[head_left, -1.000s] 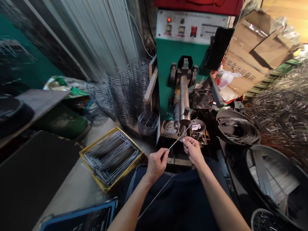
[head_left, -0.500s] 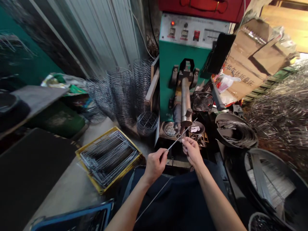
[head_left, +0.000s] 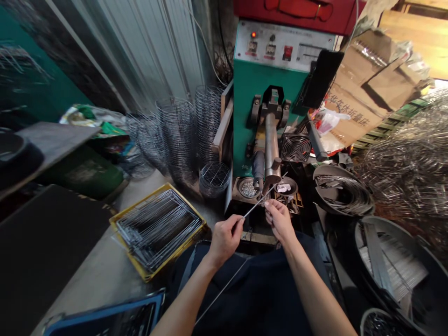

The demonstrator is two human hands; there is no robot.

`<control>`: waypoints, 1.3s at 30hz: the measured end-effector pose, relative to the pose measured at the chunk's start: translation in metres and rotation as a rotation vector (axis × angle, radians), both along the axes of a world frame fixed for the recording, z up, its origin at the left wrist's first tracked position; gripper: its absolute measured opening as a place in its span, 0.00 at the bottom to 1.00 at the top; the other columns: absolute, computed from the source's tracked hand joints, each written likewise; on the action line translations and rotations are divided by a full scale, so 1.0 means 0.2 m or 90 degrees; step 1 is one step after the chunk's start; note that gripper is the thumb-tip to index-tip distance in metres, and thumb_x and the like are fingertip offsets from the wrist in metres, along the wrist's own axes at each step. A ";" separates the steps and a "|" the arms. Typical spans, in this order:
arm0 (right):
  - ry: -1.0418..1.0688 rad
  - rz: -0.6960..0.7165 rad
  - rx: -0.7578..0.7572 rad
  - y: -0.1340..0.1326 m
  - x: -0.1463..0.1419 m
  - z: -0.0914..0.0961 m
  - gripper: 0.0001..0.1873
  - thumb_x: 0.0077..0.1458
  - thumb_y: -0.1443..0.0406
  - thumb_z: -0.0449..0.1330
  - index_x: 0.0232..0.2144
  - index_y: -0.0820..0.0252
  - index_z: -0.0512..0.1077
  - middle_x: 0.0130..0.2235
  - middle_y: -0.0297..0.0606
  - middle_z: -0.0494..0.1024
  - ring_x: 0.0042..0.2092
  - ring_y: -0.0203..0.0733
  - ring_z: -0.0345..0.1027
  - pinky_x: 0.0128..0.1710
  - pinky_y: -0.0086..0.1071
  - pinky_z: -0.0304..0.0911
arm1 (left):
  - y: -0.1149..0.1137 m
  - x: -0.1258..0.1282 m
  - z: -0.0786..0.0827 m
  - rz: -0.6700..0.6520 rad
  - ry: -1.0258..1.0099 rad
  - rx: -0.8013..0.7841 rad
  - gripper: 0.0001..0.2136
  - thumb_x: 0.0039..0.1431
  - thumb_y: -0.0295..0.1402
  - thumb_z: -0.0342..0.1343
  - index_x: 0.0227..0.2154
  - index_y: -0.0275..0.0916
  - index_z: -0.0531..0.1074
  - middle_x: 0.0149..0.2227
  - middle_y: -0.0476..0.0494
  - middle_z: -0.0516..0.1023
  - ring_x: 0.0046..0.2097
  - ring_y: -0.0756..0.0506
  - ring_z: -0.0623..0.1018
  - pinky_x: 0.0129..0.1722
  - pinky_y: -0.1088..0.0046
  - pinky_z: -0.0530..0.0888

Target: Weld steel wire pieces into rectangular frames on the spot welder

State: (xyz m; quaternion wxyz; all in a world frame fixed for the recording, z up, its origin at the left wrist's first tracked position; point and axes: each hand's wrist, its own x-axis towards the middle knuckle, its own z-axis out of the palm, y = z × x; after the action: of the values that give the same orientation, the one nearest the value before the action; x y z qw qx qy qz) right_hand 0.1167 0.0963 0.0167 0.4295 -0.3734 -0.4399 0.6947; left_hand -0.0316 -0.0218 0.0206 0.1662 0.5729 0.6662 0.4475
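My left hand (head_left: 227, 239) is closed in a pinch on a thin metal rod (head_left: 255, 206), which slants up and right to the tip of a spot welder (head_left: 272, 154). My right hand (head_left: 279, 219) is just right of the rod, thumb and fingertips pressed together below the welder's electrodes. Whatever it pinches is too small to make out. Under the electrodes sit a dish of small metal parts (head_left: 248, 188) and a second dish (head_left: 291, 185) with pale scraps. Another thin wire (head_left: 221, 292) lies across my lap.
To the left stands a yellow crate (head_left: 145, 274) of bent wire frames, with a blue crate (head_left: 105, 313) nearer me. Stacked wire baskets (head_left: 177, 142) rise behind. On the right are a pan of wire rings (head_left: 345, 191), a large black basin (head_left: 429, 266) and a wire heap (head_left: 409, 158).
The view has shifted very slightly. Both hands and the rod keep nearly the same place at the welder's tip.
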 end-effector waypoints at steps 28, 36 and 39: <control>-0.042 -0.038 0.039 0.01 -0.05 0.00 0.19 0.47 0.55 0.66 0.20 0.59 0.63 0.17 0.23 0.55 0.17 0.25 0.43 0.15 0.23 0.39 | 0.10 -0.18 0.02 -0.068 -0.025 -0.011 0.12 0.63 0.36 0.53 0.32 0.34 0.77 0.21 0.50 0.72 0.22 0.52 0.68 0.25 0.78 0.63; -0.047 -0.062 0.029 0.01 -0.08 -0.02 0.20 0.46 0.55 0.67 0.21 0.58 0.62 0.16 0.22 0.55 0.16 0.26 0.43 0.15 0.23 0.38 | 0.18 -0.28 -0.01 -0.136 -0.108 -0.029 0.14 0.62 0.39 0.53 0.31 0.33 0.78 0.21 0.51 0.69 0.23 0.53 0.64 0.24 0.78 0.60; -0.041 -0.087 0.027 0.00 -0.09 -0.02 0.20 0.45 0.56 0.67 0.20 0.58 0.61 0.15 0.22 0.55 0.16 0.26 0.43 0.14 0.23 0.38 | 0.23 -0.31 -0.04 -0.159 -0.171 -0.035 0.15 0.61 0.40 0.55 0.31 0.33 0.78 0.21 0.51 0.70 0.25 0.52 0.66 0.27 0.77 0.62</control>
State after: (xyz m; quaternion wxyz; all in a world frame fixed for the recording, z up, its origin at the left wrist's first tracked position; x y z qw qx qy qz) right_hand 0.0981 0.0970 0.0122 0.4696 -0.4154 -0.4414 0.6419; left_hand -0.0942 0.0235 0.0122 0.3235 0.5815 0.5740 0.4771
